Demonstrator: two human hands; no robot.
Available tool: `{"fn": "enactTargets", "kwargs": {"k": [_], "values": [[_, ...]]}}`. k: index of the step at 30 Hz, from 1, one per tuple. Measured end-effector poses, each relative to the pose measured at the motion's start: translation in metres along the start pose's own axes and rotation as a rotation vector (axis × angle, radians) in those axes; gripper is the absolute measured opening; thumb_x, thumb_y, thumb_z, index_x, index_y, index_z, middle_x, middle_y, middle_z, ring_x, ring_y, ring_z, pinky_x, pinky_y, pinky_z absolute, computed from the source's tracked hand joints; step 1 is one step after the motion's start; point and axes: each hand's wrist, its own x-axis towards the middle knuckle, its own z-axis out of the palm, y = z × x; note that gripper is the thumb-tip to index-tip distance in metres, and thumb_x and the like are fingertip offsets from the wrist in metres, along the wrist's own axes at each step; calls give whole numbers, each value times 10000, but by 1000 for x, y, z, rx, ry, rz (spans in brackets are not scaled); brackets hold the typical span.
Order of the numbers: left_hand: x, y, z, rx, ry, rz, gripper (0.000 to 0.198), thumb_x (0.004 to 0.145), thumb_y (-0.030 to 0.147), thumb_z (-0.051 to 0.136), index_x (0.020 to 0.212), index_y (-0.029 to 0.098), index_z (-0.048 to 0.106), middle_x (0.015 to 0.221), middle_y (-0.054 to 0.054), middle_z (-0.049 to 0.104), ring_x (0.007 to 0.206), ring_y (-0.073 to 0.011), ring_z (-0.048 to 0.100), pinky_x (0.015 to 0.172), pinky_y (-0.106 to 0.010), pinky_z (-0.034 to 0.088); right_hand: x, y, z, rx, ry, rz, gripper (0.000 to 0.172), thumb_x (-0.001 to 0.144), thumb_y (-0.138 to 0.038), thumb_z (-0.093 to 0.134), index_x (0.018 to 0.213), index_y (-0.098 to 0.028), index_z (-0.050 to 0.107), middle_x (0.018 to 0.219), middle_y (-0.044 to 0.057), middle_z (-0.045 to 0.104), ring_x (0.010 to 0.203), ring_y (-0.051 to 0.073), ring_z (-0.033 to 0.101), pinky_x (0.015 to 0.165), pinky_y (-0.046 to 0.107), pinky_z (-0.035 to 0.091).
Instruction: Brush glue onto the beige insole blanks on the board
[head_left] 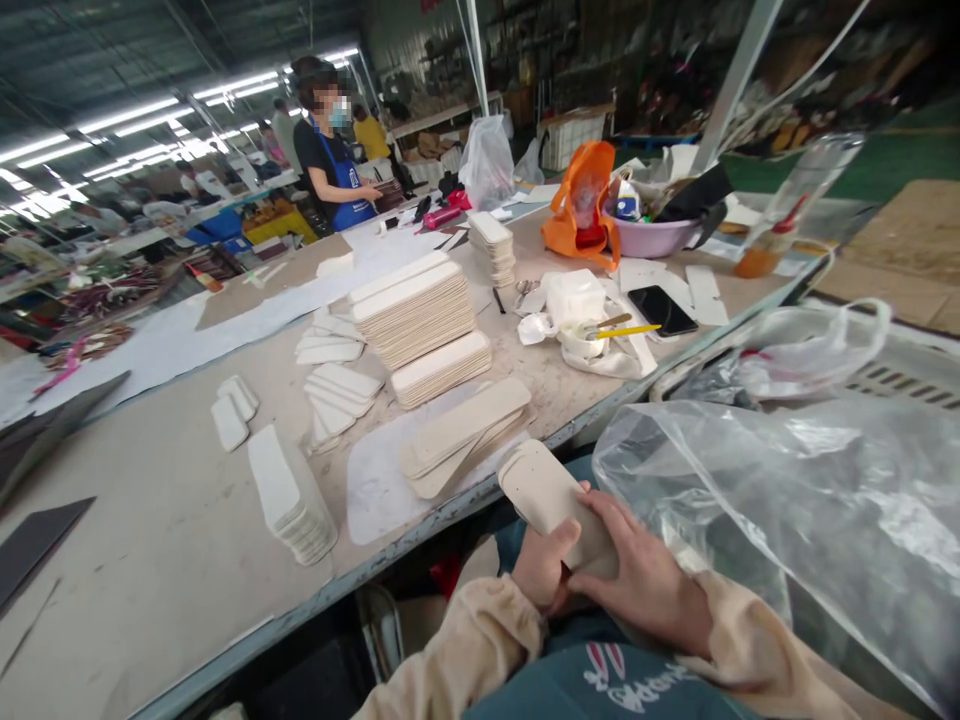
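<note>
A small stack of beige rounded-end cardboard pieces (pixel 536 485) is held between my two hands above my lap, just off the table edge. My left hand (pixel 546 560) wraps its near left side, thumb on top. On the right side my right hand (pixel 637 570) closes around the stack. Close by on the table lies a fanned pile of similar beige pieces (pixel 465 430) on a white sheet (pixel 367 500). Behind it stand tall stacks of white-topped pieces (pixel 416 310). To the left are a leaning stack (pixel 289 490) and smaller fanned groups (pixel 337 400).
Clear plastic bags (pixel 787 490) lie over a white crate (pixel 915 360) at my right. On the table sit a phone (pixel 662 310), a tape roll (pixel 585 338), an orange bag (pixel 581 210), a lilac basin (pixel 652 238) and a bottle (pixel 772 245). A co-worker (pixel 330 150) stands across the table.
</note>
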Motion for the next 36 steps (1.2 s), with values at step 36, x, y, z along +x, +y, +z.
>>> {"fn": "enactTargets", "kwargs": {"k": [36], "values": [[5,0,-2,-218,98,-25,370,787,180,560,1151,112,553,1203,-134,588,1238,-279,434,1085,-446,296,-1,26,-24,955,28,528,306,770,-448,592,1010,-258,570,993,30,674,911,267,630,838,434,513]]}}
